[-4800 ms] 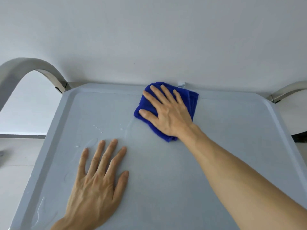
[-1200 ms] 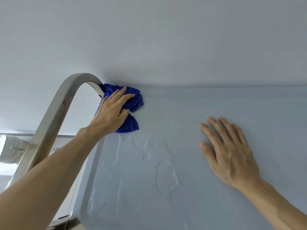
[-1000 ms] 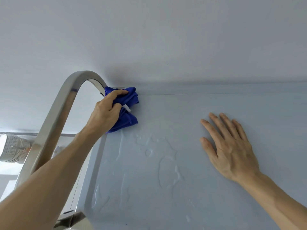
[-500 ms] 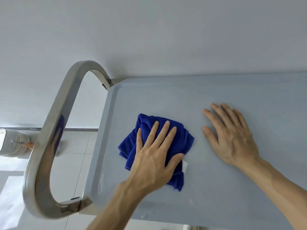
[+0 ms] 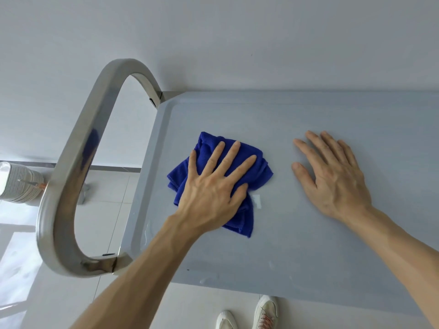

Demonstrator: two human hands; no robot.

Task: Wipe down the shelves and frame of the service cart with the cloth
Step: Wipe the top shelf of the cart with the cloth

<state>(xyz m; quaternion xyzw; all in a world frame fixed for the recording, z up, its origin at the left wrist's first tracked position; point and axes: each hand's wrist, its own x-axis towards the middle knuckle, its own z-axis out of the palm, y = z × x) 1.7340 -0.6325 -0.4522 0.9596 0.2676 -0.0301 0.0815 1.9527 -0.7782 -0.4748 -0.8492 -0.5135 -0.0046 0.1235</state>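
Observation:
A crumpled blue cloth (image 5: 257,173) lies on the left part of the grey top shelf (image 5: 308,245) of the service cart. My left hand (image 5: 213,188) presses flat on the cloth with straight, spread fingers. To the right of the cloth, my right hand (image 5: 332,176) rests flat on the bare shelf, fingers straight. The cart's curved steel handle (image 5: 71,162) loops up at the shelf's left end. A small white tag (image 5: 257,201) shows at the cloth's edge.
A white wall (image 5: 213,43) stands right behind the cart. Tiled floor (image 5: 104,210) lies to the left, with a ribbed white object (image 5: 19,184) at the far left. My white shoes (image 5: 266,312) show below the shelf's near edge. A few water drops (image 5: 147,231) sit near the left rim.
My left hand has dragged the cloth from the far left corner by the handle to the middle-left of the shelf, wiping away the water streaks. My right hand has stayed flat.

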